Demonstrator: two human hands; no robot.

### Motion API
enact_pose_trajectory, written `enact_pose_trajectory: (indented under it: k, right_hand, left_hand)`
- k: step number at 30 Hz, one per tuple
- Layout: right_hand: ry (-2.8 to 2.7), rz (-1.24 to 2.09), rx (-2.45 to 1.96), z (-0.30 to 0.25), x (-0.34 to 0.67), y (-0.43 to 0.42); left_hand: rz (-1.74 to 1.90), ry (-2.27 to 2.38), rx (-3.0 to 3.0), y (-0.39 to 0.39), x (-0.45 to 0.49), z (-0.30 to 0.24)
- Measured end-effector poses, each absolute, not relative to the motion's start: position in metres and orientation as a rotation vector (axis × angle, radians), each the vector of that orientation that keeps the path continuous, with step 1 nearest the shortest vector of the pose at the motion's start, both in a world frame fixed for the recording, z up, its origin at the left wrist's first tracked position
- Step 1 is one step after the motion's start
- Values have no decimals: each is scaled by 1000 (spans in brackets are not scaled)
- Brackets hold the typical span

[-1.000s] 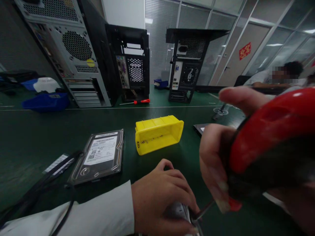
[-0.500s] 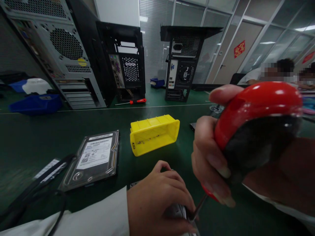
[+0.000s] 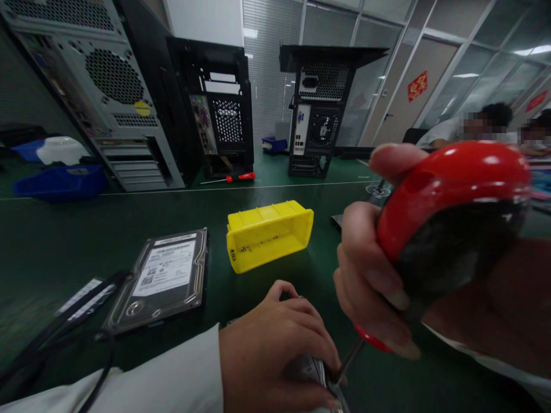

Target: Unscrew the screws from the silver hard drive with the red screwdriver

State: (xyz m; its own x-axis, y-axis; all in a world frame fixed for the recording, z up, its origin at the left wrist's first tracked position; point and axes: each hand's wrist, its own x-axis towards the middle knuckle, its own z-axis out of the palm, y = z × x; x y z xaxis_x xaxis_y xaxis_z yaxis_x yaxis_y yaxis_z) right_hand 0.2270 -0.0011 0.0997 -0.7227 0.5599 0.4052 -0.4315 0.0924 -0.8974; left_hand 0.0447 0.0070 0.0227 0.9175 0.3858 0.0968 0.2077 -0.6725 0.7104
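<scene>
My right hand [image 3: 370,275] is wrapped round the red and black handle of a screwdriver [image 3: 456,201], which looms large close to the camera. Its thin metal shaft slants down to the left and meets the edge of a silver hard drive [image 3: 310,370] at the bottom of the view. Over that drive curls my left hand [image 3: 279,350], fingers bent and gripping it; most of the drive is hidden beneath. The screwdriver's tip lies beside my left fingertips, and the screw there cannot be made out. Another hard drive [image 3: 166,269], label up, rests on the table to the left.
Beyond my hands lies a yellow bin [image 3: 269,212] on its side with small screws in it. Computer cases [image 3: 142,109] stand along the back, near a red screwdriver [image 3: 239,178] and a blue tray [image 3: 60,182]. Black cables [image 3: 55,332] run at left. Other people sit far right.
Almost nothing differs. My right hand and the screwdriver handle have shifted very slightly, while my left hand keeps its hold on the hard drive.
</scene>
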Motion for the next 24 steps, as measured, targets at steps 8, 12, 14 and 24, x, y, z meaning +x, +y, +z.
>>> enact_pose_trajectory:
  k: [8,12,14,24]
  right_hand:
    - [-1646,1735,-116,104,226,1]
    - [-1677,1741,-114,103,228,0]
    - [-1689,1750,-114,102,228,0]
    - [-1671,1694,-146,104,225,0]
  left_hand:
    - [340,429,2301,7,43,21]
    - [362,439,2313,7,42,22]
    - [368,442,2320,7,42,22]
    - [326,409,2317,8,44,22]
